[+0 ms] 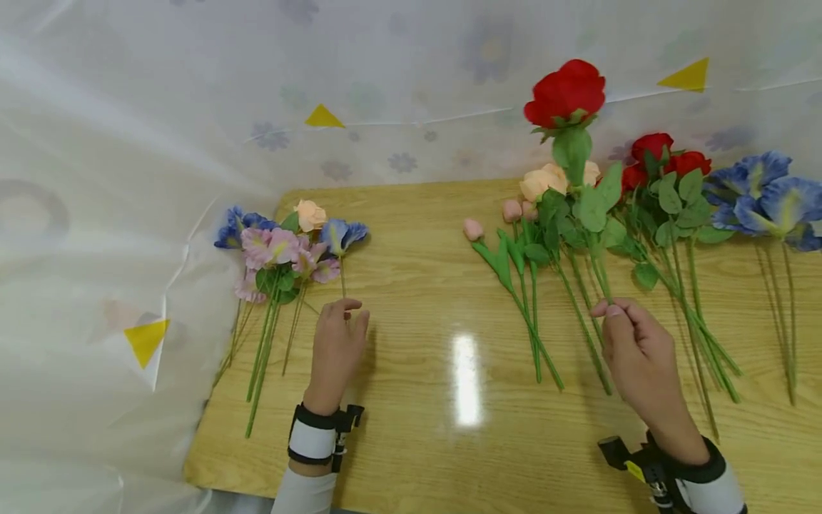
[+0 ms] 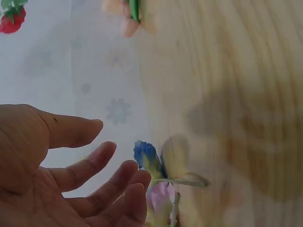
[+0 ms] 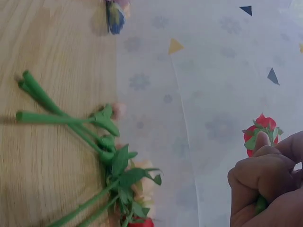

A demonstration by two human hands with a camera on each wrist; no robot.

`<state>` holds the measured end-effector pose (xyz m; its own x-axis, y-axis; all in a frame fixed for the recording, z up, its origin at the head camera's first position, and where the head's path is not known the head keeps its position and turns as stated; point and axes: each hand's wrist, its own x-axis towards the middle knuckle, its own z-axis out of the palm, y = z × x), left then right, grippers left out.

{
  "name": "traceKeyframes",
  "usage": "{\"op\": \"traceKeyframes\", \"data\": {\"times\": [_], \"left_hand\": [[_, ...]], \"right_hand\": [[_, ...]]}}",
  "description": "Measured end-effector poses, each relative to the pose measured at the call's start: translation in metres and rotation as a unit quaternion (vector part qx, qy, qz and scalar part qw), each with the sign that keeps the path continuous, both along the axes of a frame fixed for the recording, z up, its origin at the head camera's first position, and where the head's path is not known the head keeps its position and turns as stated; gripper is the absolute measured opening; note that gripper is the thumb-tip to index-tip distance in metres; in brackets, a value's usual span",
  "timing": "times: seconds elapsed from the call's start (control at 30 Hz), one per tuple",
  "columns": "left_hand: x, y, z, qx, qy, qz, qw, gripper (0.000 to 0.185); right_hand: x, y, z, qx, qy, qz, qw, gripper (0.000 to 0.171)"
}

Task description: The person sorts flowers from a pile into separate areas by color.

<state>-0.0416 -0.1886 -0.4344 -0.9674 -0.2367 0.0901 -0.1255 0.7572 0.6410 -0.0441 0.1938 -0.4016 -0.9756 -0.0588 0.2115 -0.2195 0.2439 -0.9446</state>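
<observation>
I see my right hand point(image 1: 638, 360) pinching the stem of a red rose point(image 1: 566, 93) between thumb and curled fingers, holding it upright so the bloom stands well above the grip against the pale flowered curtain point(image 1: 411, 86); in the right wrist view the same fingers point(image 3: 265, 177) are wrapped tight round the green stem with the red head showing just past the knuckles. Right below and beside that grip, other stems lie on the wooden table point(image 1: 449, 285): the pink buds point(image 1: 494, 221) to its left, the peach roses point(image 1: 546, 180) just beyond it, the remaining red roses point(image 1: 668, 160) to its right with their stems running close past my wrist, and the blue flowers point(image 1: 767, 193) farther out on that side; these stems crowd the space under the held rose, touching or nearly touching my fingers, I cannot tell which. My left hand point(image 1: 337, 350) rests well apart on the table, fingers relaxed and loosely spread, holding nothing; its fingertips sit just beside the stem of a blue bloom at the edge of the mixed bunch point(image 1: 282, 250) of pink, blue and peach flowers, which lies just ahead and to the left of it. Yellow paper triangles point(image 1: 323, 116) hang on the curtain behind.
</observation>
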Motion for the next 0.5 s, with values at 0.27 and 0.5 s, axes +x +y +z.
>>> {"op": "traceKeyframes", "data": {"times": [0.27, 0.5], "left_hand": [[-0.005, -0.019, -0.018, -0.030, -0.047, 0.050, 0.9972, 0.030], [-0.005, -0.022, -0.029, -0.063, -0.070, 0.053, 0.9942, 0.030]], "right_hand": [[-0.001, 0.037, 0.001, -0.014, -0.052, -0.104, 0.993, 0.029], [-0.002, 0.057, -0.002, 0.048, -0.082, -0.166, 0.981, 0.030]]}}
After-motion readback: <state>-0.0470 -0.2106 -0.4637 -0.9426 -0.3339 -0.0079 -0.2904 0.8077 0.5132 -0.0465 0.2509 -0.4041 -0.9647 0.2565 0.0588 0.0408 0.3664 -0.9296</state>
